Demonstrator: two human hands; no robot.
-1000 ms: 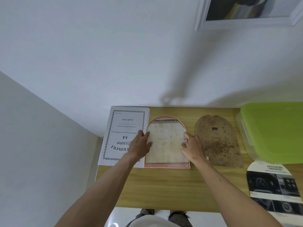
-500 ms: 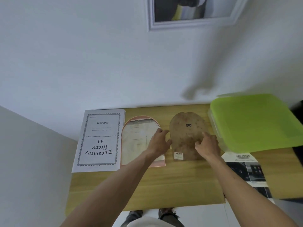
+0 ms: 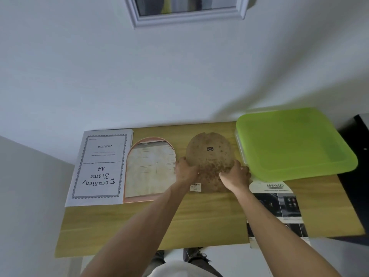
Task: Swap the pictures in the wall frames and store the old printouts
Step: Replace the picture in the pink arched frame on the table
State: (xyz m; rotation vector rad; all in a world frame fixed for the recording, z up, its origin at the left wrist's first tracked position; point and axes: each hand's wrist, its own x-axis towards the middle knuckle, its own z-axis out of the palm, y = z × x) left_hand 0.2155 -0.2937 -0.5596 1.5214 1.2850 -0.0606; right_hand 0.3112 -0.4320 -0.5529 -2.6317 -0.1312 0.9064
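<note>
A brown arched backing board point(image 3: 209, 154) with a small metal hanger is held at both sides: my left hand point(image 3: 184, 171) grips its left edge and my right hand point(image 3: 234, 175) grips its right edge. Its top looks tilted up off the wooden table point(image 3: 199, 220). To the left lies the pink arched frame point(image 3: 148, 170), face down, with a pale printout in it. Further left lies a white "Document Frame A4" insert sheet point(image 3: 99, 168). A white rectangular frame point(image 3: 185, 11) hangs on the wall above.
A clear storage box with a green lid point(image 3: 293, 144) stands at the table's right back. A car-themed arched printout point(image 3: 276, 206) lies in front of it, overhanging the table's front edge. A dark object point(image 3: 361, 136) sits at the far right.
Both hands left the pink frame's printout and moved right to the brown backing board. They now grip its sides, and its top has come up from the table.
</note>
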